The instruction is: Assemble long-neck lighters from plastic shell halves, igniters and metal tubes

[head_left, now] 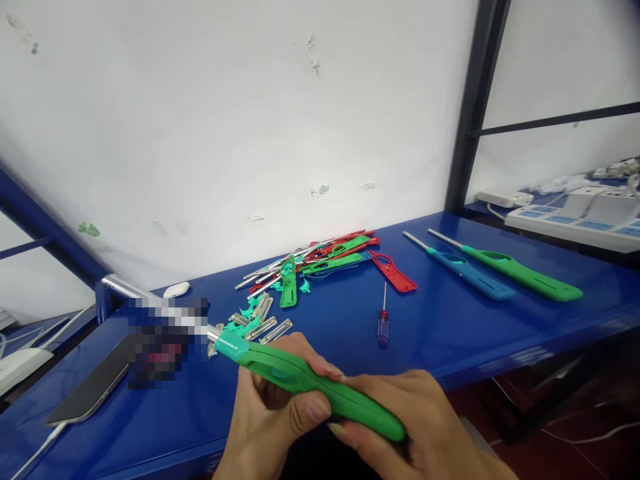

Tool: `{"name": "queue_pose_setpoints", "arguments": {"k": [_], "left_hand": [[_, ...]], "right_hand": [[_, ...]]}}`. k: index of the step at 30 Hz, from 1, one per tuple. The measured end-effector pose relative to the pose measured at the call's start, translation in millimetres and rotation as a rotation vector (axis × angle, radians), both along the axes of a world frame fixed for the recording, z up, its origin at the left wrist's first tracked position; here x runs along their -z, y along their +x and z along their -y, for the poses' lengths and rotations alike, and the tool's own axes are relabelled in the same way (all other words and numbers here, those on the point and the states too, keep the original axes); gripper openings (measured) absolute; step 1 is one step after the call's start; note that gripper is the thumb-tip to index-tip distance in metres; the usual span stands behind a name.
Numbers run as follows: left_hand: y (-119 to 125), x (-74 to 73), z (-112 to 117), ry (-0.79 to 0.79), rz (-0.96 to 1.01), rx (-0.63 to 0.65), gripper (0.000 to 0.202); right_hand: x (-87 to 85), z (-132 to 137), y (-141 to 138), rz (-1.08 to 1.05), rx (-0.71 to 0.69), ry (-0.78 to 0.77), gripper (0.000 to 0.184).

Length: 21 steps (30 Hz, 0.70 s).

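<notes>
Gripping the green lighter (pixel 345 404) in closely curled left hand (pixel 273 417) and right hand (pixel 410 408). Probably best to press evenly along the seam (pixel 364 402).

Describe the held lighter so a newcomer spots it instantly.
At the blue table, the left hand and right hand grip a green lighter. Its silver tube points upper left. Unlike the other green one lying at right, it's in hand.

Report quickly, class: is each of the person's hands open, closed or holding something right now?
Left hand: closed, holding the green lighter nearer its metal tube.
Right hand: closed, holding the same lighter by its handle end.
</notes>
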<state>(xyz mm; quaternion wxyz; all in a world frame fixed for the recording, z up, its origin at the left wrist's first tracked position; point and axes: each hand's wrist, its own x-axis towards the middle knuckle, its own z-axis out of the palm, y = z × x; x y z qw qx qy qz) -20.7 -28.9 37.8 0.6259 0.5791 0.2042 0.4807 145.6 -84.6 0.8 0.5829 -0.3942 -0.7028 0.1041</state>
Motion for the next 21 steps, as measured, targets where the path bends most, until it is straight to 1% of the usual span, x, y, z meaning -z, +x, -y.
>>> {"name": "queue_pose_setpoints", "arguments": {"k": [2, 4, 5, 7, 9, 10, 12, 13, 14, 15, 16, 18, 19, 21], "left_hand": [[0, 1.0, -3, -0.008, -0.026, -0.035, 0.024], [1, 0.6, -5, -0.045, -0.073, -0.089, 0.028], [1, -0.4, -6, -0.056, -0.095, -0.11, 0.032], [0, -3.2, -7, -0.052, -0.111, -0.122, 0.045], [-2, -5.7, -9, -0.034, -0.084, -0.102, 0.052], [-2, -6.3, -10, -0.027, -0.07, -0.084, 0.05], [-3, -5.2, -14, -0.022, -0.057, -0.066, 0.041], [-3, -3.6, -16, -0.023, -0.059, -0.078, 0.037], [-2, -1.4, -18, -0.029, -0.064, -0.102, 0.038], [-1, 1.1, -20, -0.045, -0.072, -0.134, 0.042], [1, 3.7, -22, -0.067, -0.084, -0.169, 0.047], [4, 7.8, -24, -0.114, -0.122, -0.231, 0.057], [6, 9.1, -24, -0.129, -0.145, -0.249, 0.061], [7, 9.4, -25, -0.133, -0.201, -0.28, 0.067]], "right_hand": [[0.8, 0, -1, -0.03, -0.036, -0.107, 0.033], [0.7, -1, -2, -0.147, -0.12, -0.303, 0.046], [0.0, -1, -3, -0.236, -0.189, -0.426, 0.051], [-2.9, -3, -1, -0.443, -0.382, -0.666, 0.059], [-7.0, -6, 2, -0.625, -0.611, -0.85, 0.064], [-8.9, -8, 3, -0.697, -0.719, -0.941, 0.065], [-10.9, -13, 6, -0.811, -0.905, -1.134, 0.07], [-10.8, -14, 6, -0.851, -0.976, -1.22, 0.076], [-9.9, -16, 6, -0.879, -1.023, -1.283, 0.082], [-8.5, -17, 5, -0.893, -1.054, -1.313, 0.088], [-6.6, -17, 3, -0.899, -1.058, -1.311, 0.092], [-2.9, -17, 0, -0.876, -1.019, -1.27, 0.093], [-1.5, -16, -1, -0.865, -0.987, -1.255, 0.09], [-0.3, -15, -2, -0.856, -0.883, -1.209, 0.076]]}}
